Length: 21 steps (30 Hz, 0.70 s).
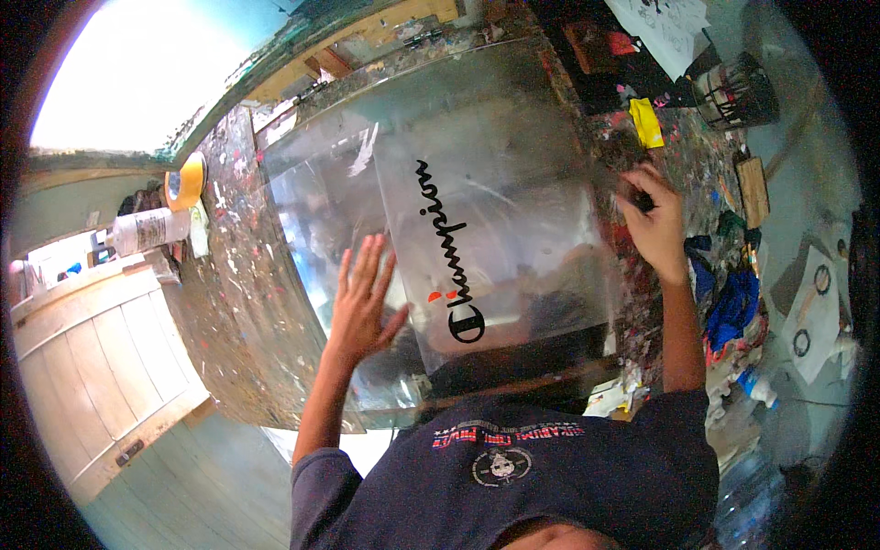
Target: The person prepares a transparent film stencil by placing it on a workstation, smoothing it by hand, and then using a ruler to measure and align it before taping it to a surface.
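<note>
1. While the left hand (365, 298) is held flat just beside the left edge of the lettered clear sheet (518, 234), its fingers are spread and nothing is seen grasped; whether pressure is being applied cannot be told, though steadying is perhaps intended.

2. The right hand (658, 220) is held to the right of the sheet with its fingers curled; because of blur, it cannot be told whether anything is pinched.

3. The sheet is laid between the hands, on a glossy panel (458, 87) on the paint-stained desk (229, 302), presumably because a smooth, flat backing is provided there.

4. Left of the sheet, a yellow tape roll (192, 186) and a labelled bottle (149, 231) are set near the desk's edge, seemingly kept within reach; beyond its upper right, a brush-filled container (736, 96) and a yellow packet (646, 124) are placed.

5. Along the sheet's left part, black cursive lettering (442, 247) with an orange-red accent is borne; below the sheet, printed words and a round emblem are carried by the dark shirt (394, 500).
</note>
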{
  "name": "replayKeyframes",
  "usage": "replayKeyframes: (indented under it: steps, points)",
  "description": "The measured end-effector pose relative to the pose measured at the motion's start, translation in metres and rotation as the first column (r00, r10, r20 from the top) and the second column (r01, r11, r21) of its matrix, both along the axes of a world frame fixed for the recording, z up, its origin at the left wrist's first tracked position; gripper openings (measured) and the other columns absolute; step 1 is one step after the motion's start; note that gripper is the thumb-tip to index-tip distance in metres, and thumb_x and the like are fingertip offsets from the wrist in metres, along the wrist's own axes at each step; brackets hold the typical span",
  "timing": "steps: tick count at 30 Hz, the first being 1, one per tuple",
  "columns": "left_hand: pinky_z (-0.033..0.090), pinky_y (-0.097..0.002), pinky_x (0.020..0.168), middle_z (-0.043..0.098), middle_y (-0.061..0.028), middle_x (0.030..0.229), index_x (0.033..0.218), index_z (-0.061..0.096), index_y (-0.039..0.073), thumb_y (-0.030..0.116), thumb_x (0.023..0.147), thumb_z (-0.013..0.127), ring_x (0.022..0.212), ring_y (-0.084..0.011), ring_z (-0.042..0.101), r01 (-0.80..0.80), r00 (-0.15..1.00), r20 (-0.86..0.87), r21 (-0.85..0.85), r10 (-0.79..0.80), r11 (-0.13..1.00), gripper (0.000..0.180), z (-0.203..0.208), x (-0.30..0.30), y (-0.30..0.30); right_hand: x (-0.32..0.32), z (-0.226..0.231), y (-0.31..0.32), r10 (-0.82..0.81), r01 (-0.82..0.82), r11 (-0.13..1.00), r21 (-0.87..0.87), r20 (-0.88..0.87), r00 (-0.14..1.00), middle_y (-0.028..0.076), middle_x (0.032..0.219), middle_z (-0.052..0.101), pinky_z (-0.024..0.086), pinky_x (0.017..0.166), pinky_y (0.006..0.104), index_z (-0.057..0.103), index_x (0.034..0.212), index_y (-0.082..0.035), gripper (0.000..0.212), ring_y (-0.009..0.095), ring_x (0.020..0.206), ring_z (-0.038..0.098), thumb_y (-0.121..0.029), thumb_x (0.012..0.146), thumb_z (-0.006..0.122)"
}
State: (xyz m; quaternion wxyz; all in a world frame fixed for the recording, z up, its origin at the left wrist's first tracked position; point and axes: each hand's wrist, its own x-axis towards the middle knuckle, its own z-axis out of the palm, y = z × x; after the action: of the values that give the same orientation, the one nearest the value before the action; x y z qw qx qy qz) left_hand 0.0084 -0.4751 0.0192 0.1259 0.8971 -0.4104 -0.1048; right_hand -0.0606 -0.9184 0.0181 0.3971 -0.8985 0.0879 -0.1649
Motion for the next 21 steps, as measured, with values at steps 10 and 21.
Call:
replayKeyframes:
  steps: [10, 21]
  points:
    - [0.004, -0.0538, 0.124, 0.017, -0.0246, 0.164, 0.158, 0.026, 0.005, 0.054, 0.094, 0.056, 0.154, -0.0355, 0.012, -0.046, 0.997, 0.060, 0.039, 0.043, 0.998, 0.086, 0.003, -0.004, -0.003, -0.072, 0.019, 0.023, -0.274, 0.273, 0.962, -0.022, -0.071, 0.959, 0.004, 0.079, 0.054, 0.043, 0.077, 0.0266, 0.060, 0.089, 0.003, 0.017, 0.012, 0.078, 0.048, -0.010, 0.094, 0.069]
    - [0.009, -0.0535, 0.122, 0.018, -0.0268, 0.163, 0.157, 0.025, 0.001, 0.050, 0.098, 0.053, 0.153, -0.0399, 0.013, -0.488, 0.834, 0.246, -0.092, 0.494, 0.868, 0.081, -0.023, 0.014, 0.081, -0.167, 0.009, 0.079, -0.460, 0.550, 0.822, 0.148, -0.396, 0.795, 0.011, 0.083, 0.067, 0.047, 0.077, 0.0376, 0.067, 0.091, 0.002, 0.030, 0.021, 0.078, 0.059, -0.028, 0.097, 0.068]
